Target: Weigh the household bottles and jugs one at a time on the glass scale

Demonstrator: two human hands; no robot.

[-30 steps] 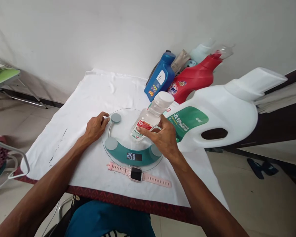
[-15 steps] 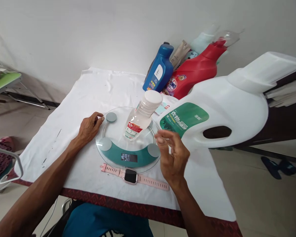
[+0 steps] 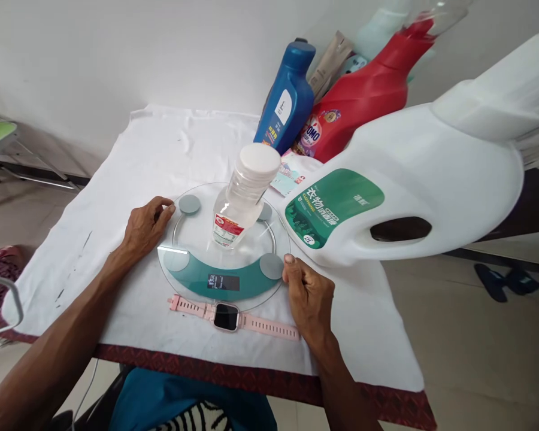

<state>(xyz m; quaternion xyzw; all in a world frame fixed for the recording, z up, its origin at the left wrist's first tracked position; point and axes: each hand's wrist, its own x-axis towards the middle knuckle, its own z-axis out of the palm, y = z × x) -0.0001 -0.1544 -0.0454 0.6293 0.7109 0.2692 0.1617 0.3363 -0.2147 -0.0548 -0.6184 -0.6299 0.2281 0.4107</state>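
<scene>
A round glass bathroom scale (image 3: 215, 281) with a green band and a small dark display lies on the white cloth. On it stands a clear plastic bottle (image 3: 240, 209) with a white cap and a red-and-white label. My left hand (image 3: 146, 226) is closed at the scale's upper left rim, thumb and forefinger on the glass edge. At the right rim my right hand (image 3: 309, 293) is curled, its thumb against the edge; its other fingertips are hidden. A pink-strapped smartwatch (image 3: 227, 316) lies flat in front of the scale, its strap end beside my right hand.
A large white detergent jug (image 3: 413, 173) stands close on the right. Behind are a red bottle (image 3: 359, 90), a blue bottle (image 3: 290, 96) and a small packet (image 3: 287, 173). The wall (image 3: 117, 54) bounds the back. Slippers (image 3: 507, 281) lie on the floor.
My right hand has come down to the scale's right rim and its fingers have closed. My left hand stays at the left rim. The display's figures have changed. The view has shifted slightly.
</scene>
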